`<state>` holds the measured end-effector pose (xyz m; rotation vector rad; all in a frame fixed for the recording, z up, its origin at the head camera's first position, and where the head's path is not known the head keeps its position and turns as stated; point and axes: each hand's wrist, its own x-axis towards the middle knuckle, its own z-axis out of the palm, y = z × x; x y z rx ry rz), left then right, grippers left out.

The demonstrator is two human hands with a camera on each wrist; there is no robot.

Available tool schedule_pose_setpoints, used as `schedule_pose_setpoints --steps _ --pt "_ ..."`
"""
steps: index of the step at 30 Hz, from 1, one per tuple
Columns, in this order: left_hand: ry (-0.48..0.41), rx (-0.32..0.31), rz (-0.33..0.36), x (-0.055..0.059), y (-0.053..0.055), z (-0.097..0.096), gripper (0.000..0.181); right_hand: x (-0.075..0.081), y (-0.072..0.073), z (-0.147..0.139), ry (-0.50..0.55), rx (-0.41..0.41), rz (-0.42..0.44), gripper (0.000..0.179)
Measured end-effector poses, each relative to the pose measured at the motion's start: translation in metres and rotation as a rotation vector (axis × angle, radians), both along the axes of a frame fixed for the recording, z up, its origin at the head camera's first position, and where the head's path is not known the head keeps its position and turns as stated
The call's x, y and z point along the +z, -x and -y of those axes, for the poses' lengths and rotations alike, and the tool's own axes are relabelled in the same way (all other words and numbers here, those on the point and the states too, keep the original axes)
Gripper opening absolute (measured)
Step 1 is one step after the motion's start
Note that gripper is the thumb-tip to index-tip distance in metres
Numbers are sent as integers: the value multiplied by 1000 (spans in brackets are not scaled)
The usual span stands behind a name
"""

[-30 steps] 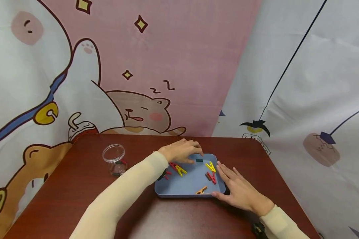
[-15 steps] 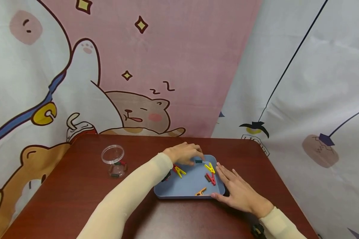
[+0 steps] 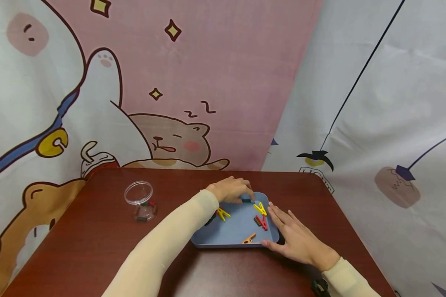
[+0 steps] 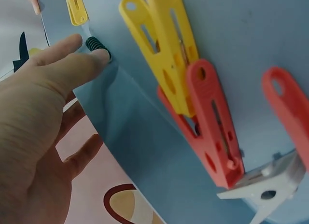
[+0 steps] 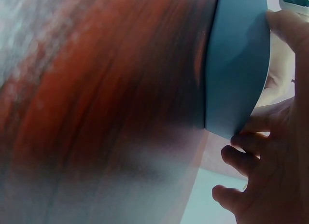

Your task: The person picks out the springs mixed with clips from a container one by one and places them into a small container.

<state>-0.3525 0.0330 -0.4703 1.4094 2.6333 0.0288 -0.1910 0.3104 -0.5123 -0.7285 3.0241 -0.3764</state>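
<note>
A shallow blue tray (image 3: 226,236) stands on the table. My left hand (image 3: 231,189) reaches over its back part, with thumb and index finger at a small dark green ribbed cylinder (image 4: 98,44); they appear to pinch it. In the left wrist view, a yellow clothespin (image 4: 164,45) overlaps a red clothespin (image 4: 215,122) beside a white clip (image 4: 268,183). My right hand (image 3: 301,237) rests on the tray's right side, its fingers extended along the rim and thumb at the front corner. Near it lie another yellow clothespin (image 3: 260,208), a red clothespin (image 3: 263,222) and an orange clip (image 3: 250,238).
To the left of the tray stands a clear jar (image 3: 145,212) with several small dark and red pieces in it. A round transparent lid or rim (image 3: 138,192) shows at its top. Behind the brown table (image 3: 178,181) hangs a printed cloth (image 3: 223,62).
My left hand has shifted slightly right and its fingers have closed in on the dark green cylinder. The right hand stays at the tray's right side.
</note>
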Motion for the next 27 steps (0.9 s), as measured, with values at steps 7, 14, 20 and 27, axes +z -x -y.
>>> schedule_pose_setpoints --steps 7,14,20,27 --pt "29 4 -24 -3 0 -3 47 1 0 1 2 1 2 117" --pt "27 -1 -42 -6 1 -5 42 2 -2 2 2 3 -6 115" --pt "32 -7 -65 -8 1 -4 39 4 -3 3 1 6 -16 115" --pt "28 -6 -61 -6 -3 0 40 3 -3 3 -4 -2 -7 118"
